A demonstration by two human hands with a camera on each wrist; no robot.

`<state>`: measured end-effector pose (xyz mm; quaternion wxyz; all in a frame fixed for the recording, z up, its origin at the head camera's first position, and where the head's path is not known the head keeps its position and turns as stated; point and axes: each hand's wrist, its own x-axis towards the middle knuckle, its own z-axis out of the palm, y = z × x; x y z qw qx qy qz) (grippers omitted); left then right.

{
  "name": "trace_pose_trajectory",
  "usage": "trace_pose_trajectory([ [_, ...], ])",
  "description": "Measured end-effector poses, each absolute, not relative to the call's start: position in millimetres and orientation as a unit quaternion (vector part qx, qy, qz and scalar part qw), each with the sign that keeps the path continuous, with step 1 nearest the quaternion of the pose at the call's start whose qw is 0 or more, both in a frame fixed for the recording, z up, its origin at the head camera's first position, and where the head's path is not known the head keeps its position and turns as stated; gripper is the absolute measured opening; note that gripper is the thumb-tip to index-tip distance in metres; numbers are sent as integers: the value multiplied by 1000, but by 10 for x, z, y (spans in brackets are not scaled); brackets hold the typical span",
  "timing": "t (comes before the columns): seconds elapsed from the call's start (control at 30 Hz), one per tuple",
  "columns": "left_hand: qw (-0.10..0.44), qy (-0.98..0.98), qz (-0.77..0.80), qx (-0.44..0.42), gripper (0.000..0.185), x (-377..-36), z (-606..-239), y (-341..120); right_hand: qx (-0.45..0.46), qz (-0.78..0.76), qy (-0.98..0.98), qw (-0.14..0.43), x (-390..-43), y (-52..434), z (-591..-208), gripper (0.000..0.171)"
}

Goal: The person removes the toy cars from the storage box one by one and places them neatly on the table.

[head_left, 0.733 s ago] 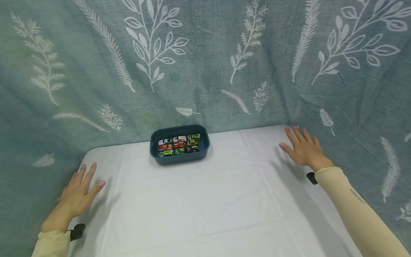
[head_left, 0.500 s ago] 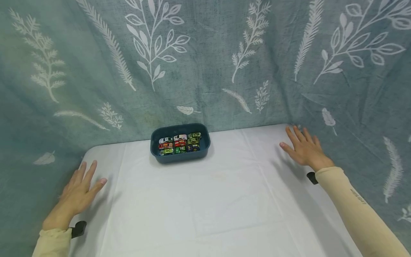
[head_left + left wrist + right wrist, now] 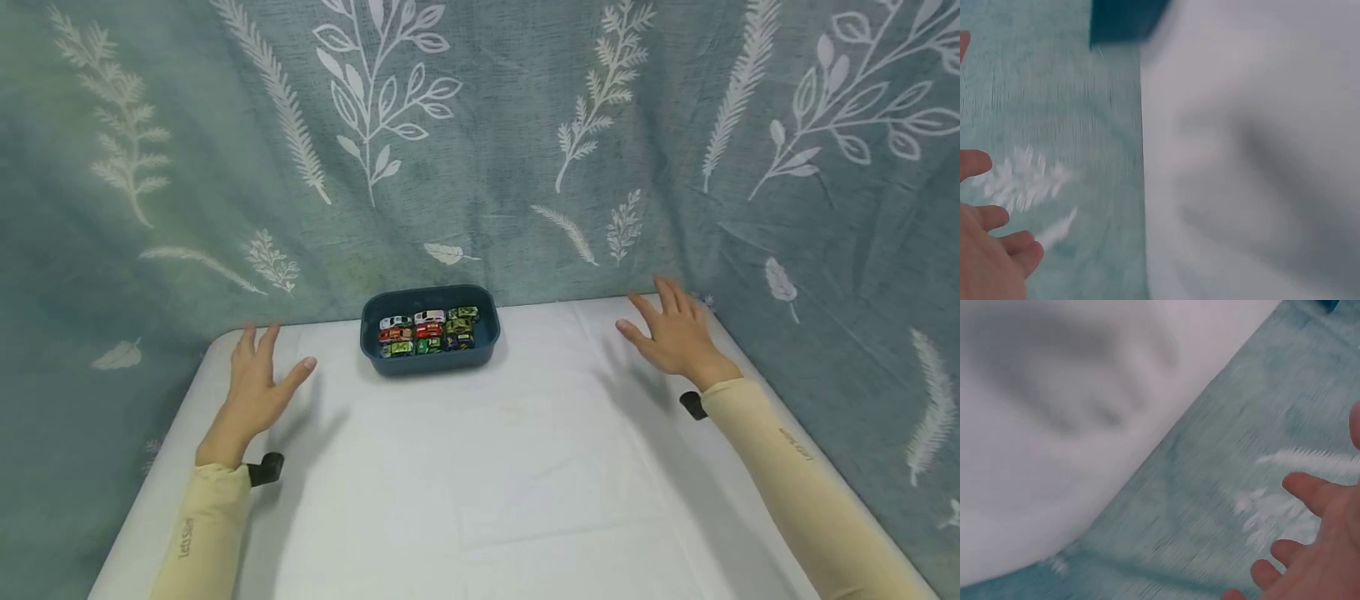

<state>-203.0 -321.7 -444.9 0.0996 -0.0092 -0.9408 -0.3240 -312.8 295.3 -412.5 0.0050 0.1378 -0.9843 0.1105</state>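
At the back of the white-covered table stands a dark blue tray (image 3: 429, 364), holding several small toy cars (image 3: 428, 331) in rows. To its left my left hand (image 3: 253, 392) hovers over the cloth, fingers spread and thumb pointing toward the tray; it holds nothing. My right hand (image 3: 677, 337) hangs above the table's far right part, fingers extended and apart, also holding nothing. In the left wrist view the tray's corner (image 3: 1125, 22) shows at the top, with my left fingers (image 3: 974, 164) at the left edge. My right fingers (image 3: 1310, 490) appear at the right of the right wrist view.
The white tablecloth (image 3: 525, 467) spreads in front of the tray, marked by creases and the shadows of both arms. A green-blue curtain (image 3: 480, 167) with white leaf prints hangs close behind the table and along its sides. Each wrist bears a small black camera (image 3: 265, 470).
My left hand has moved inward and forward, closer to the tray. The right hand has shifted left and slightly forward. The head view has turned a little; the tray and cars keep their arrangement.
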Motion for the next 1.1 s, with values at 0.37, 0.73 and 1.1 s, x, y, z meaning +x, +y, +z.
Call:
trace_pose_trajectory([
  [0.37,49,-816,-567,100,121,-2708,-4811,-2615,232,186,-954,46,-3484,1788,-4105,67],
  [0.73,85,-743,-657,98,120,-2751,-5308,-2224,280,153,-947,31,-3709,814,-4228,55],
  [1.1,101,-764,-631,87,108,-2811,-5324,-2281,295,98,-950,6,-3964,203,-4168,47],
])
